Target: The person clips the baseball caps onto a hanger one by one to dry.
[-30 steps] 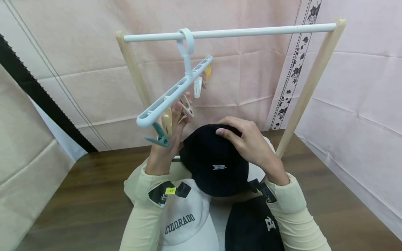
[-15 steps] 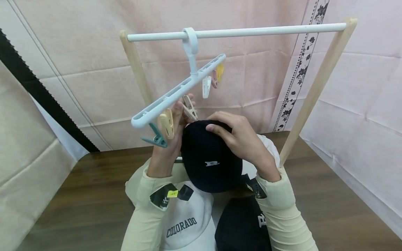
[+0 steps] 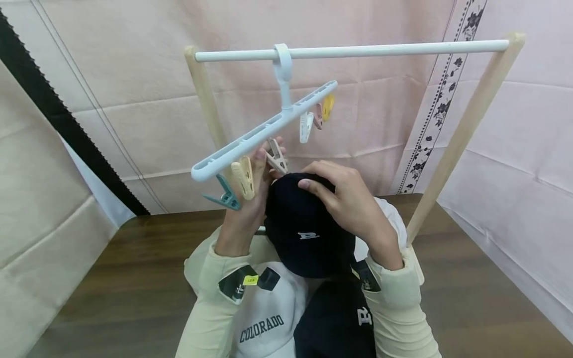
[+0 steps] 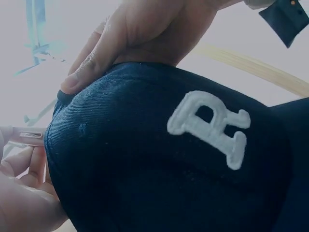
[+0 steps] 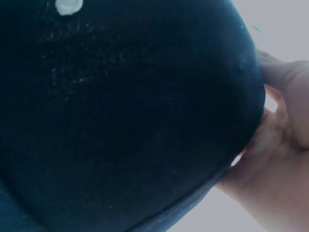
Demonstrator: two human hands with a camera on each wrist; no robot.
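In the head view, my right hand [image 3: 353, 199] grips the crown of a black cap [image 3: 309, 258] with a white letter on its front. My left hand [image 3: 259, 186] pinches an off-white clothespin [image 3: 276, 156] under a light blue clip hanger [image 3: 268, 128]. The clothespin's lower end is right at the top of the cap. Seen from the left wrist, the clothespin [image 4: 30, 136] meets the cap's edge, and the right thumb presses the cloth [image 4: 120, 96] nearby. The cap fills most of the right wrist view, hiding the clothespin there.
The hanger hooks over a white rod [image 3: 394, 49] between wooden posts. Other clothespins hang from it: teal [image 3: 226, 194], cream [image 3: 243, 179], white [image 3: 306, 127], pink and yellow [image 3: 328, 107]. Below lie a white COLORADO cap [image 3: 264, 303] and another black cap [image 3: 331, 323] on a brown table [image 3: 134, 278].
The right hand has brought the black cap up and left, relative to the hanger, until its top meets the clothespin. The left hand stays at the clothespin; the hanger has turned slightly.
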